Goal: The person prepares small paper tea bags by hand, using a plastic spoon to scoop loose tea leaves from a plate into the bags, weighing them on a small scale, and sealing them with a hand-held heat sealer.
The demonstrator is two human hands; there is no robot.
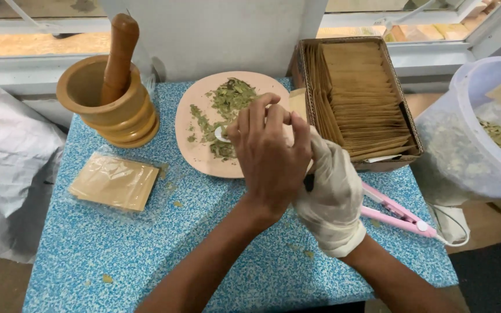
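At frame centre, the bare left hand (271, 159) and gloved right hand (331, 191) close together on a small paper sachet (298, 104) beside the pink plate (204, 150) of crushed leaves (230, 98); holding it upright should keep leaves from spilling.

Pink round plate (195, 148) lies flat on the table at centre. Crushed dried green leaves (230, 98) are heaped toward its twelve o'clock edge, with a thinner trail to nine o'clock. A small white spoon (222, 134) rests among them, partly hidden.
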